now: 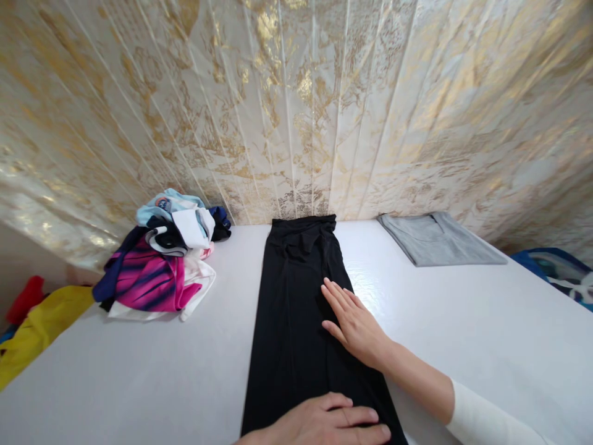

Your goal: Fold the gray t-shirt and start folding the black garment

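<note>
A long black garment [296, 321] lies lengthwise on the white table, with a waistband-like edge at its far end. The cloth is bunched into small folds just below that edge; whether it is trousers or a skirt I cannot tell. My right hand [353, 324] rests flat on its right side, fingers stretched out and pointing up to the left. Nearer to me, at the bottom of the view, my left hand [324, 423] lies palm down across the cloth with its fingers apart. Neither hand grips anything. The near end of the garment runs out of view.
On the left of the white table [162, 377] sits a heap of mixed clothes [155, 266]. A folded grey shirt [440, 241] lies at the back right. Yellow cloth [46, 321] and a blue item [563, 272] show beyond the edges. A gold-patterned curtain [296, 111] hangs behind.
</note>
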{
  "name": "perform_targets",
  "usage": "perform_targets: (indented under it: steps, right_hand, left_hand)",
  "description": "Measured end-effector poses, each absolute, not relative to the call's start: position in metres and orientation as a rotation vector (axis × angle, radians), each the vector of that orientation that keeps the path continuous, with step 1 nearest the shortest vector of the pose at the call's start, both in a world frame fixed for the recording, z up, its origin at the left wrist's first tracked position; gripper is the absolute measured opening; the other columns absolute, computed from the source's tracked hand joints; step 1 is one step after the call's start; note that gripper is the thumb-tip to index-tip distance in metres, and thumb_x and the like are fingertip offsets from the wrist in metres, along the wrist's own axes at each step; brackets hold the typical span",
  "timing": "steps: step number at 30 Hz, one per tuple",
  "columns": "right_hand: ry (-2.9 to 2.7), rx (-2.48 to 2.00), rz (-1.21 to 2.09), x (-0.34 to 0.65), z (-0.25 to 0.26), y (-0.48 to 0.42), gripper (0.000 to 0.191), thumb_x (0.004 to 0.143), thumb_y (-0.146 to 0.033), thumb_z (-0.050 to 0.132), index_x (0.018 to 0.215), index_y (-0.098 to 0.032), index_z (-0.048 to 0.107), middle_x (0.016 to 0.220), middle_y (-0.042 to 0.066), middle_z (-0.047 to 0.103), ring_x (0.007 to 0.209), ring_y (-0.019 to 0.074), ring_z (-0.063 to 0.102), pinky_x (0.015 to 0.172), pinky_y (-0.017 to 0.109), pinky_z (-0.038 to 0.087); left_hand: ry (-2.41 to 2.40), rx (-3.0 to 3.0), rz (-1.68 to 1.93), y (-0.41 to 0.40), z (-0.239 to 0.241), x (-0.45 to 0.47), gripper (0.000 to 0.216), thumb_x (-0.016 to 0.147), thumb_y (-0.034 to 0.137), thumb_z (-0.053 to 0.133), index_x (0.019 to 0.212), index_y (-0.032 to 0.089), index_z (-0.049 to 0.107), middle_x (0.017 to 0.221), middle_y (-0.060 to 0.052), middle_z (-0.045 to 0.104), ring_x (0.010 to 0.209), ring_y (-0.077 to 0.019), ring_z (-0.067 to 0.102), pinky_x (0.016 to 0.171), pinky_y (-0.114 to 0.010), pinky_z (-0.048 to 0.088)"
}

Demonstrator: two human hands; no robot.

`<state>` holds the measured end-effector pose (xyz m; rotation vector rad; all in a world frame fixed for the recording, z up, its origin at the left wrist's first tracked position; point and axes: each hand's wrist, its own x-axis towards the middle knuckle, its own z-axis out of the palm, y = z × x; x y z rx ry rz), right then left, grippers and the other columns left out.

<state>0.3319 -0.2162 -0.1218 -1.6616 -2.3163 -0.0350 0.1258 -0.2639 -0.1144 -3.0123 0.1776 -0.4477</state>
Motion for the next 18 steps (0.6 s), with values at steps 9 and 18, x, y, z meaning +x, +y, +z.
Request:
perform_targets:
  steps: [9,18]
  right_hand:
    - [-2.253,-1.847,-0.144,0.358,-0.121,-0.19,0.061,0.096,-0.042,0.038,0.148,-0.011,0.029,0.154,0.013,0.024,0.141,0.0242,0.027,0.114,0.044,0.026]
    - [-2.255,-1.866,-0.024,0.344,-0.129,-0.2,0.064,0.096,-0.05,0.034,0.148,-0.012,0.03,0.155,0.012,0.023,0.142,0.0242,0.023,0.114,0.045,0.027]
  left_hand:
    - [0.162,-2.95,-0.448,-0.265,-0.102,0.141,0.037,0.103,0.028,0.029,0.133,0.028,0.05,0.151,0.008,0.033,0.136,-0.0109,0.034,0.087,-0.02,0.045]
    - [0.193,-2.881,-0.482,-0.267,-0.109,0.133,0.041,0.103,0.027,0.024,0.136,0.027,0.049,0.152,0.01,0.031,0.139,-0.0066,0.028,0.102,-0.016,0.036]
